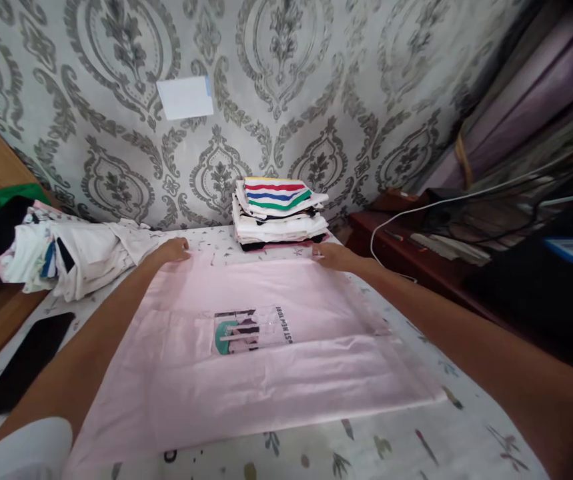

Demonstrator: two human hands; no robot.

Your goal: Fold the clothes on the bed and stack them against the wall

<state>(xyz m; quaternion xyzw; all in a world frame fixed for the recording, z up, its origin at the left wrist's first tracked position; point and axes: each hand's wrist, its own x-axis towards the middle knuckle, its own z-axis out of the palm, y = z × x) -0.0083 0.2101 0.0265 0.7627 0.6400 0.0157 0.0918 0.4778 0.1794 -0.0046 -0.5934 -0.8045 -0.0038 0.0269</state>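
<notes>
A pink T-shirt [266, 373] lies spread on the patterned sheet [346, 460], its printed picture and dark lettering turned sideways to me. Long creases run across its near half. At its far left corner, my left hand [172, 251] is closed with the fingertips on the cloth. My right hand [331, 257] pinches the far edge on the right side, just in front of a stack of folded clothes [281, 223]. Both arms reach forward on either side of the shirt.
Loosely piled clothes [81, 253] lie at the left, with a black phone [26, 363] nearer me. A dark red table [416, 257] with a white cable [436, 200] stands at the right. The patterned wall [276, 87] rises behind, bearing a white paper [185, 98].
</notes>
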